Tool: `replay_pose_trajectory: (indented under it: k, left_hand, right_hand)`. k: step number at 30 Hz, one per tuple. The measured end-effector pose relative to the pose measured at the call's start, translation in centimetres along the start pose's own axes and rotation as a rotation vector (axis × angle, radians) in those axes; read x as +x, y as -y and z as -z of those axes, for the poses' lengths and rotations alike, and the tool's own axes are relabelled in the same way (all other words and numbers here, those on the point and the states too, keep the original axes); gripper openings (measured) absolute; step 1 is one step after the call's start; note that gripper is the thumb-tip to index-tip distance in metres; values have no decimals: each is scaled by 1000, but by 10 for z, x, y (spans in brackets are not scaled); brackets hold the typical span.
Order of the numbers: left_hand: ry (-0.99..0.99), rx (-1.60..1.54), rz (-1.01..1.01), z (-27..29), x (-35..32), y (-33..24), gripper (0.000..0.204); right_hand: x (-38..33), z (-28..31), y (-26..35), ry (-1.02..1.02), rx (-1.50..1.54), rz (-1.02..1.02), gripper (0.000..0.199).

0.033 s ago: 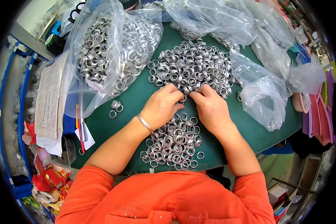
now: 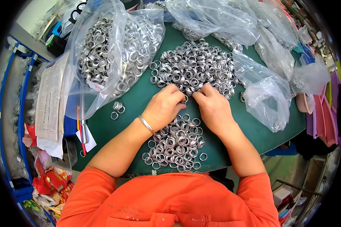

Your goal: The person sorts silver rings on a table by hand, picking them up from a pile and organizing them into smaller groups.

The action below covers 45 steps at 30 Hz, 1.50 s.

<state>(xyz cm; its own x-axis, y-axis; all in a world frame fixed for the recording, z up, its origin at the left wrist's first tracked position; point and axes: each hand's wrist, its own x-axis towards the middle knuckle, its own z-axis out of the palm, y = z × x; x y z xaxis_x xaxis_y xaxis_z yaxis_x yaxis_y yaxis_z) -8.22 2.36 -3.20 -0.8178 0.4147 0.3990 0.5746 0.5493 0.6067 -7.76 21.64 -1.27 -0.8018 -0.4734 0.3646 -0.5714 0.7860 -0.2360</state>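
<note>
With the space between the two hands as the clock's centre and twelve pointing away from the person, the near edge of the dark green tabletop [image 2: 216, 153] runs past six o'clock and bends up round four. Bare green surface lies between the hands, at nine beyond the left wrist, and in a strip at five beside the right forearm. A broad heap of grey metal rings [image 2: 195, 66] fills twelve, just past the fingertips; a smaller, looser pile of silvery rings [image 2: 174, 147] lies toward six, between the forearms. A bulging clear plastic bag of rings [image 2: 138, 45] closes off ten, and a crumpled, transparent plastic bag [image 2: 269, 102] takes up three. A little cluster of rings [image 2: 117, 109] sits apart at nine.

The left hand [image 2: 166, 104], a silver bangle [image 2: 146, 125] on its wrist, is curled, thumb and forefinger near each other, with one grey ring [image 2: 185, 99] at their tips; whether they clamp it cannot be told. The right hand [image 2: 214, 106] is bent inward, its fingertips at the heap's near edge; whether they are closed on a ring cannot be told.

The backs of both hands hide most of the other fingers. The left wrist overlaps the smaller pile's edge.
</note>
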Motion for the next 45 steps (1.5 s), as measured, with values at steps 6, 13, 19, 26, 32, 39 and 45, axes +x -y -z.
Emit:
replay_pose_trajectory:
  k: [6,13,19,26,32,39,45]
  left_hand:
    - [-34,-8,-10,-1,-3,4,20]
    - [-55,-89,-3,1,-3,4,18]
    - [-290,-544,13,6,1,-5,17]
    - [-283,-464,-174,7,1,-14,31]
    - [-310,-362,-299,9,4,-14,30]
    - [-291,-335,-245,16,2,-21,28]
    - [-229,141,-9,79,-35,-11,15]
  right_hand:
    - [4,6,-4,20,133,-34,10]
    - [12,9,12,-156,729,-58,20]
    - [2,-9,4,-424,823,51,31]
    - [2,-10,10,-489,760,266,38]
    - [0,-12,10,-548,828,287,41]
    - [4,7,12,-406,575,249,27]
    - [2,4,12,-317,558,160,21]
